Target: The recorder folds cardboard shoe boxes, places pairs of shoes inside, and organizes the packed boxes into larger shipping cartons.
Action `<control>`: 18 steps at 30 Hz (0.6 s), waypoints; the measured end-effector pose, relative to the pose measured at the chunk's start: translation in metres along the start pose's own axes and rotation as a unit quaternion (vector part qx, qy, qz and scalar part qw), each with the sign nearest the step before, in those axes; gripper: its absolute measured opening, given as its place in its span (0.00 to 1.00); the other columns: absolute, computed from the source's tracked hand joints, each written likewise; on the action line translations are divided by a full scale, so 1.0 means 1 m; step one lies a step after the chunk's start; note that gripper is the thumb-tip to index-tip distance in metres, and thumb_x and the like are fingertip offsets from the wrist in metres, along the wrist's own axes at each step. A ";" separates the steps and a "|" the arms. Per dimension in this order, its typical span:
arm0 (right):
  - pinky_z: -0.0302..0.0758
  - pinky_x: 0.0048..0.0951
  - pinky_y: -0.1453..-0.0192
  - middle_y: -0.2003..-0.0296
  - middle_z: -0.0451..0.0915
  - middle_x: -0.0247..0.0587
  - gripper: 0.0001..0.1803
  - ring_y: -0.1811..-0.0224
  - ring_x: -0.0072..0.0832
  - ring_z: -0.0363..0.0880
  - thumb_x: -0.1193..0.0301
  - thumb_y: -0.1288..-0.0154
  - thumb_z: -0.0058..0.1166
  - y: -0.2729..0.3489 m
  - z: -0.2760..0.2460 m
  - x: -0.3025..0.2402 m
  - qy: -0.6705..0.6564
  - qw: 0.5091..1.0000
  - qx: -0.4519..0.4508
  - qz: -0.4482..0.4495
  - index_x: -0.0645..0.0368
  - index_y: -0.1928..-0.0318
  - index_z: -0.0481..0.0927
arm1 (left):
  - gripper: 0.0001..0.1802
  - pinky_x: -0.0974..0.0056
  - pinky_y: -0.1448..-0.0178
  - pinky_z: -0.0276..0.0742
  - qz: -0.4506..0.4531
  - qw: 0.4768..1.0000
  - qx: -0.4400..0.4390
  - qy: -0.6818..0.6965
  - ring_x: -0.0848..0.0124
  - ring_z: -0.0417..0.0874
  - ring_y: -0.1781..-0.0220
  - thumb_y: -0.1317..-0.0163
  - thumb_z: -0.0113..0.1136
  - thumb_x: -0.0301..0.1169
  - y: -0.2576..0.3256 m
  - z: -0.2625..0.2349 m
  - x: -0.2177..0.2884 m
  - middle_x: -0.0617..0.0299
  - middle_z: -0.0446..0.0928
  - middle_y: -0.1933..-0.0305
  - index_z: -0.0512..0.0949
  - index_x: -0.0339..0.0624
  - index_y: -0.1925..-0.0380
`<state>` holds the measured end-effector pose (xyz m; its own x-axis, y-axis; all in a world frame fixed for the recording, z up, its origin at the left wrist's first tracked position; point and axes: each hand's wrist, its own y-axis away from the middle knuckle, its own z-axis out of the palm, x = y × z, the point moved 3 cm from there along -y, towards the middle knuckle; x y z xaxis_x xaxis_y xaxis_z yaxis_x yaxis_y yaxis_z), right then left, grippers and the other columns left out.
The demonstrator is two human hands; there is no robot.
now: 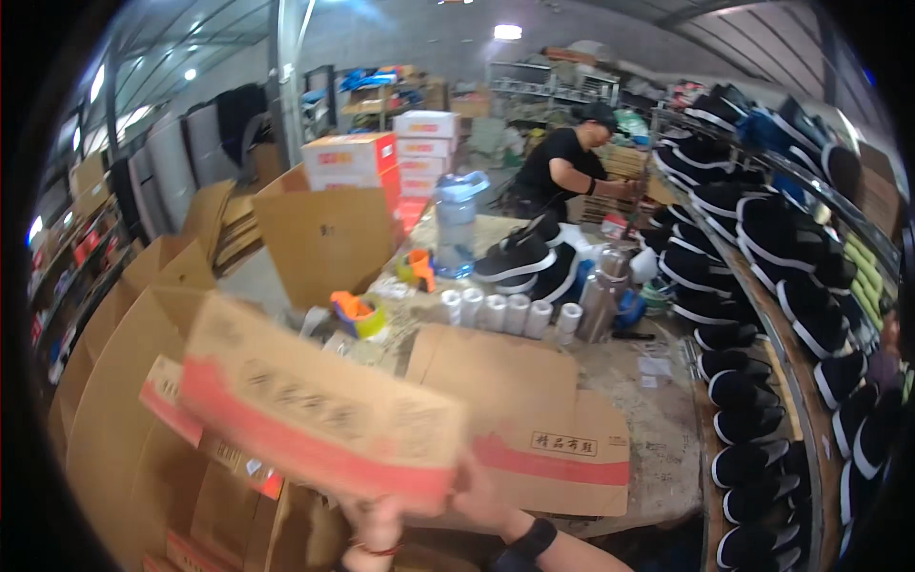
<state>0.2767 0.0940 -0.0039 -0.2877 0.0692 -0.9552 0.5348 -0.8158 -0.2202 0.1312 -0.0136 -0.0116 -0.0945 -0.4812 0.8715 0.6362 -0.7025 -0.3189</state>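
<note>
A brown cardboard box point(315, 391) with a red band and dark print is tilted in front of me, blurred by motion. My left hand point(377, 526), a red cord at its wrist, grips the box's lower edge, its fingertips partly hidden. At the lower right corner of the box, my right hand point(479, 496) is closed on it, below a black wristband. Beside it on the worktable point(658, 419) lies a flat cardboard sheet point(534, 410) with a similar red band.
Large open cartons point(143, 362) stand at the left. Tape dispensers point(358, 313), white rolls point(518, 313), a water jug point(457, 224) and a steel flask point(602, 300) sit farther back. Racks of black shoes point(748, 419) line the right. A person point(564, 167) in black works beyond the table.
</note>
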 end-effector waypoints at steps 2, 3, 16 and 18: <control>0.60 0.43 0.32 0.40 0.66 0.43 0.38 0.36 0.36 0.65 0.66 0.42 0.57 -0.010 -0.001 -0.025 0.050 0.988 -0.120 -0.081 0.55 0.31 0.60 | 0.41 0.54 0.33 0.66 0.024 0.995 0.014 0.097 0.62 0.66 0.34 0.48 0.55 0.40 -0.014 -0.016 0.039 0.56 0.63 0.35 0.56 0.40 0.33; 0.65 0.41 0.36 0.40 0.66 0.39 0.33 0.39 0.33 0.68 0.63 0.38 0.56 -0.018 -0.022 -0.023 0.131 0.981 -0.113 -0.092 0.55 0.34 0.64 | 0.39 0.54 0.33 0.66 0.035 0.993 -0.008 0.113 0.63 0.65 0.34 0.45 0.53 0.41 -0.019 -0.054 0.041 0.56 0.62 0.34 0.56 0.40 0.33; 0.65 0.21 0.68 0.74 0.74 0.28 0.10 0.72 0.16 0.69 0.68 0.30 0.50 -0.023 -0.172 0.056 0.170 0.963 0.209 -0.009 0.60 0.68 0.76 | 0.40 0.38 0.33 0.51 -0.118 0.955 0.272 0.028 0.54 0.62 0.34 0.50 0.54 0.59 -0.165 -0.243 0.174 0.59 0.66 0.35 0.68 0.51 0.39; 0.66 0.23 0.67 0.75 0.74 0.32 0.12 0.72 0.19 0.69 0.70 0.31 0.51 -0.027 -0.159 0.044 0.316 0.929 0.172 -0.084 0.64 0.71 0.75 | 0.45 0.34 0.33 0.46 -0.150 0.950 0.274 0.015 0.52 0.57 0.30 0.53 0.54 0.61 -0.157 -0.253 0.172 0.57 0.61 0.31 0.64 0.51 0.36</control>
<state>0.3753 0.2107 -0.0717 0.2377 0.4462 -0.8628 0.2073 -0.8911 -0.4038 -0.1788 -0.1186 0.0945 -0.3516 -0.3226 0.8788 0.8793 -0.4360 0.1917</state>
